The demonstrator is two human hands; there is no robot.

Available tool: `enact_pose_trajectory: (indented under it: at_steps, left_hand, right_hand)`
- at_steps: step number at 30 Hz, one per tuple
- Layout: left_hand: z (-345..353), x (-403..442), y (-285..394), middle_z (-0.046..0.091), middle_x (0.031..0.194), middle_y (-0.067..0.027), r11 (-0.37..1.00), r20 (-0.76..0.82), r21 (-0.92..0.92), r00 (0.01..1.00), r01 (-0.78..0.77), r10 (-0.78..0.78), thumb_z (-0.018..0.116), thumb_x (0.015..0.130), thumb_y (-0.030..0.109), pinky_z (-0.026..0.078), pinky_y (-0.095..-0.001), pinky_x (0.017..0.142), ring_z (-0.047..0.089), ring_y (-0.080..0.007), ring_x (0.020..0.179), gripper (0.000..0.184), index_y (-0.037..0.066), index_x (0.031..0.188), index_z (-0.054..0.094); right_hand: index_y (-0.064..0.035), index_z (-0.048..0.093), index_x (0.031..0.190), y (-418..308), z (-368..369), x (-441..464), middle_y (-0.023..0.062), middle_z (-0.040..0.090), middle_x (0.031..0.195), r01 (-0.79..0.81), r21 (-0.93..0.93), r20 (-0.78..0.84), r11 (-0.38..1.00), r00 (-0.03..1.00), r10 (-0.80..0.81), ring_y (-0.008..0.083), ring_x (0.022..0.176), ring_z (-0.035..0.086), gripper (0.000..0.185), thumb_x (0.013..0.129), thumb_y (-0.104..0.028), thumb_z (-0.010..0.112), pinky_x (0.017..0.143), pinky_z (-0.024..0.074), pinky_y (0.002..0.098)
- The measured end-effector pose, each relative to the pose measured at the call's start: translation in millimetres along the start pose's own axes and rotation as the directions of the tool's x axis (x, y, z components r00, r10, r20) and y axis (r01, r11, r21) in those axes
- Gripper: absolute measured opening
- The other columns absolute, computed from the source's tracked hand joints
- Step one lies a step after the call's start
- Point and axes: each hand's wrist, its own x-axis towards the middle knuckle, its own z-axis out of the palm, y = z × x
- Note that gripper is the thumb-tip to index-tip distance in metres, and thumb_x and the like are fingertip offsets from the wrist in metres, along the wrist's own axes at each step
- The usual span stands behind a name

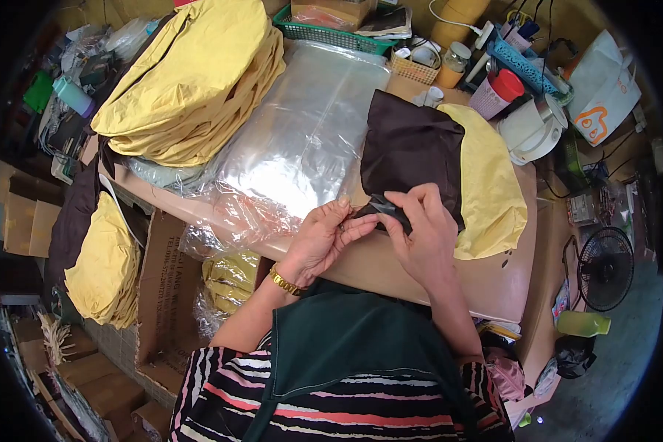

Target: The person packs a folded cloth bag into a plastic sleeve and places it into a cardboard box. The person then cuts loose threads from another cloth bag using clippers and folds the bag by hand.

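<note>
Possibly the dark cloth on the table could slip askew, because the right hand pinches just its near edge, while the left hand has an unclear grip there.

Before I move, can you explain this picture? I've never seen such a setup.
There is no robot: the one picture comes from a camera on a person's head, looking down at their two bare hands. On the table lie a yellow pile at the left, clear plastic in the middle, and dark cloth beside yellow cloth at the right. The right hand pinches the dark cloth near its edge; the left hand meets it there, but its grip is unclear.
</note>
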Motion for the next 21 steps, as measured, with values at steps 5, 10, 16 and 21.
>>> enact_pose_trajectory:
  at_steps: [5,10,16,21]
  left_hand:
    - [-4.1,2.3,-5.8,0.06,0.097,-0.0139,0.996,-0.004,0.056,0.998,-0.067,0.068,0.047,0.099,0.021,0.058,-0.0281,0.081,0.067,-0.0201,0.088,0.026,-0.005,0.099,0.049]
    - [0.8,-0.2,-5.7,0.06,0.097,-0.0118,0.993,0.014,0.069,0.995,-0.096,0.095,0.048,0.099,0.023,0.058,-0.0263,0.08,0.066,-0.0161,0.085,0.027,-0.004,0.097,0.05]
    - [-7.4,3.2,-10.8,0.06,0.096,-0.0113,0.989,0.057,0.094,0.992,-0.114,0.109,0.049,0.099,0.023,0.058,-0.0255,0.079,0.065,-0.0149,0.085,0.027,-0.003,0.095,0.05]
    - [-0.3,-2.8,-10.5,0.06,0.095,-0.0098,0.987,0.067,0.066,0.988,-0.145,0.141,0.05,0.098,0.021,0.057,-0.0255,0.08,0.065,-0.016,0.087,0.023,-0.003,0.097,0.051]
  right_hand:
    - [-0.0068,0.063,0.094,-10.1,-4.9,-1.3,0.0059,0.052,0.08,0.076,-0.067,0.001,0.995,0.997,-0.076,0.0234,0.066,0.056,0.029,0.068,-0.008,0.076,0.055,0.042,0.034]
    - [-0.0102,0.054,0.083,-15.0,-2.1,-3.6,0.004,0.049,0.08,0.066,-0.064,0.036,0.996,0.997,-0.063,0.0224,0.062,0.054,0.029,0.065,-0.012,0.076,0.056,0.0408,0.0337]
    - [-0.0103,0.051,0.08,-14.9,3.1,-2.9,0.0045,0.048,0.078,0.047,-0.043,0.02,0.998,0.999,-0.046,0.0235,0.059,0.053,0.028,0.065,-0.009,0.074,0.054,0.0412,0.0345]
    - [-0.008,0.052,0.082,-11.4,3.2,-6.5,0.0055,0.05,0.08,-0.043,0.076,0.039,0.996,0.998,0.04,0.0258,0.062,0.056,0.024,0.07,-0.007,0.072,0.055,0.0438,0.0351]
